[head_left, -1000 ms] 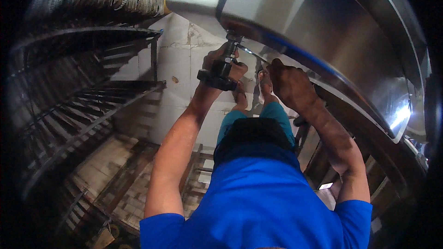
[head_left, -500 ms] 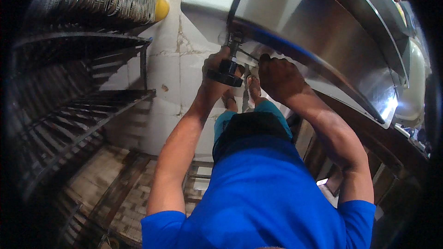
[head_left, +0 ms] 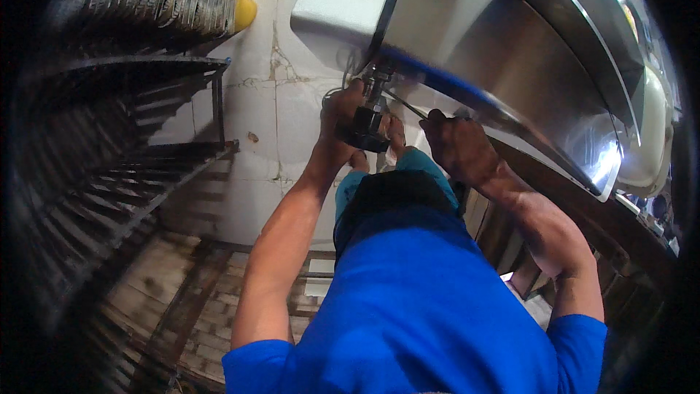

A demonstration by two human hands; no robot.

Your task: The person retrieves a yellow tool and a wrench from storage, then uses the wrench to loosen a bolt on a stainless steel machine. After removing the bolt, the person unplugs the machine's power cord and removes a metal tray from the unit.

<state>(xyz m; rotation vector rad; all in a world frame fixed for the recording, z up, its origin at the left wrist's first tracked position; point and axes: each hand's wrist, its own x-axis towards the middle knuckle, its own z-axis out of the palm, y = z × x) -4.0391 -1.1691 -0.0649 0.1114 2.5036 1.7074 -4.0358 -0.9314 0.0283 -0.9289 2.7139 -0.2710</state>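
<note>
One head camera, looking steeply down my own front.

I see my shirt (head_left: 430, 306) near at the bottom, both forearms reaching far to the steel hood (head_left: 496, 51), racks (head_left: 109, 175) left; fisheye bends every edge.

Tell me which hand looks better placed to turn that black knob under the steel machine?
Left, probably: the left hand already wraps the black knob, while the right hand rests apart from it, against the steel machine.

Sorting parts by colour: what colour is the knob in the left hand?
Black; the knob in the left hand shows in the head view.
</note>
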